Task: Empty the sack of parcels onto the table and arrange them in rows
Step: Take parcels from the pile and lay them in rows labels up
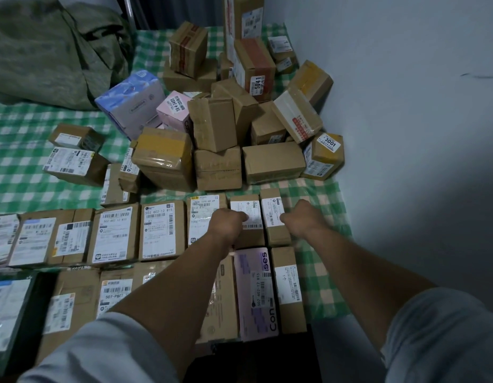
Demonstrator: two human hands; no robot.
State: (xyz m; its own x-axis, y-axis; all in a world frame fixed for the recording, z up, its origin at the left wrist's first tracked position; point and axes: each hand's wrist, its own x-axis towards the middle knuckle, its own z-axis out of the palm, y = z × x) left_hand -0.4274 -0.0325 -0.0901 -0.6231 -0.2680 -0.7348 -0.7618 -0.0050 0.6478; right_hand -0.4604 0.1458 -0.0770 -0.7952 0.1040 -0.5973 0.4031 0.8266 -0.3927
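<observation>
Grey sleeves frame the shot as a person sorts deliveries on a worktop covered in green-and-white checked cloth. The left hand rests against a small brown cardboard parcel with a white label. The right hand touches the narrow brown cardboard parcel just beside it. Both hands have fingers curled away from the lens, and it cannot be told whether they grip or merely nudge. These two parcels close the right end of the second row of labelled parcels, which lies behind a near row, labels up. Beyond, a tumbled heap of brown cardboard boxes awaits sorting, so the job looks roughly half done. The olive-green fabric sack lies slumped at far left, seemingly emptied. Bare cloth shows right of the rows, up to the worktop's edge by the grey wall, and between sack and heap.
</observation>
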